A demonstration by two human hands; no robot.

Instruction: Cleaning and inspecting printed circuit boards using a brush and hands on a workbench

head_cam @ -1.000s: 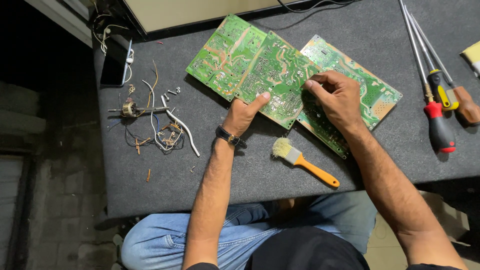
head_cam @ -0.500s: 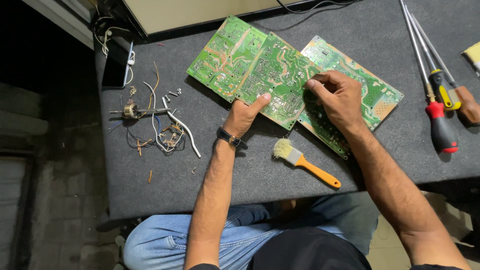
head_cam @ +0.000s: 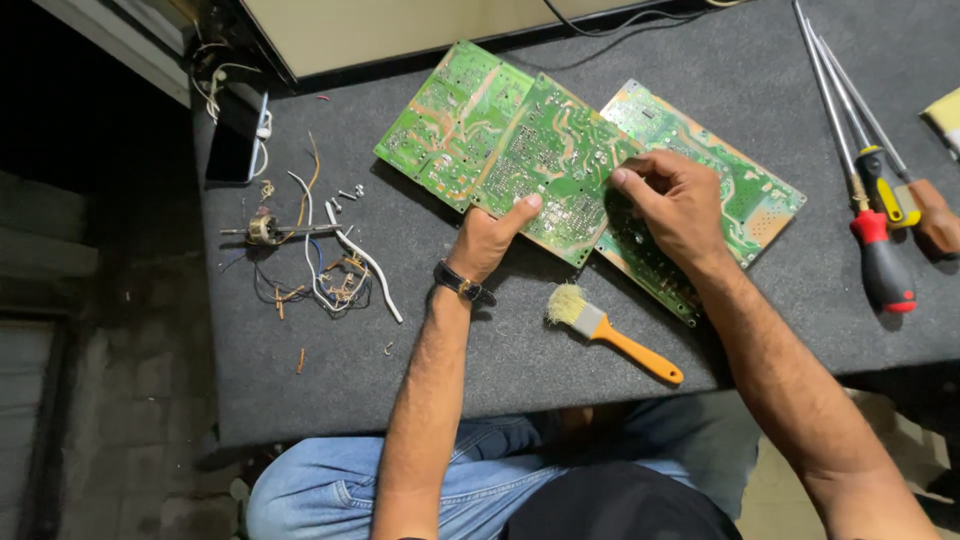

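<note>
The left hand (head_cam: pixel 487 238) pinches the middle circuit board (head_cam: pixel 548 160) at its 6 o'clock edge; the right hand (head_cam: pixel 672 200) grips its 3 o'clock side. Support both edges evenly, avoiding flex.

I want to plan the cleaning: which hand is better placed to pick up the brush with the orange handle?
Probably the left hand: it rests at the middle circuit board's near edge, closest to the brush. The right hand lies farther, over the boards.

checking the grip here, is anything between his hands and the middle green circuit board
Nothing visible is. The left hand already grips the near edge of the middle circuit board, thumb on top, and the right hand has its fingers on the board's right edge. The brush lies apart, nearer the person.
</note>
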